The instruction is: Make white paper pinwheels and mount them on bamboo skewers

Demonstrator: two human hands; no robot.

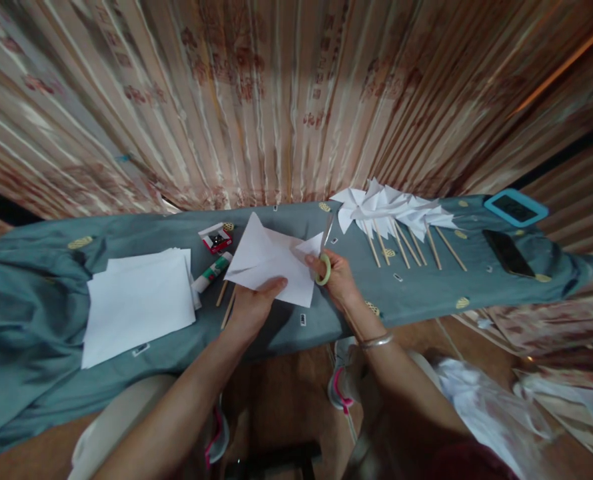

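Note:
My left hand (256, 303) is closed on the near edge of a white paper sheet (289, 257), thumb on top. Cuts or folds divide the sheet, and one corner stands up at its far left. My right hand (337, 277) has its fingers through the pale green handle of a pair of scissors (323, 270), whose blades point away from me. Right-hand fingers also touch the sheet's right corner. Under and beside the left hand, wooden sticks (228, 307) lie partly hidden. A glue stick (211, 272) and a small red open box (215, 237) lie to the left.
On the left lies a stack of white paper (139, 303). Several paper pinwheels on sticks (391, 208) overlap at the back right. Farther right are a blue-framed device (516, 207) and a dark phone (508, 252). A curtain (286, 100) hangs behind the cloth-covered table (401, 297).

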